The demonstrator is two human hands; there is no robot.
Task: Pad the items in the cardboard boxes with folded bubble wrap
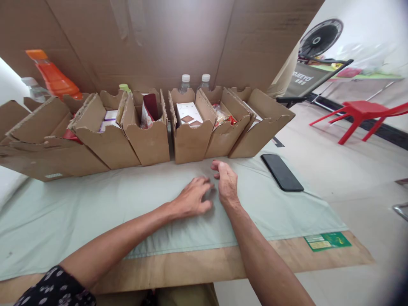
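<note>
Over the pale green cloth (95, 212), my left hand (191, 199) reaches in from the lower left with its fingers spread and nothing in them. My right hand (228, 182) is just beside it, turned on its side, its fingers loosely bent toward the left and apart; I see nothing held. The fingertips of both hands are close together, a small gap between them. Closest in front of them stand a cardboard box with a white packet (189, 114) and a cardboard box with red and gold wrapped items (223, 115).
A row of open cardboard boxes (149, 146) lines the back, before a tall cardboard panel (178, 42). Bottles, one of them an orange bottle (55, 76), stand behind. A black phone (282, 172) lies right, a green card (328, 241) at the wooden edge. A red stool (357, 112) stands beyond.
</note>
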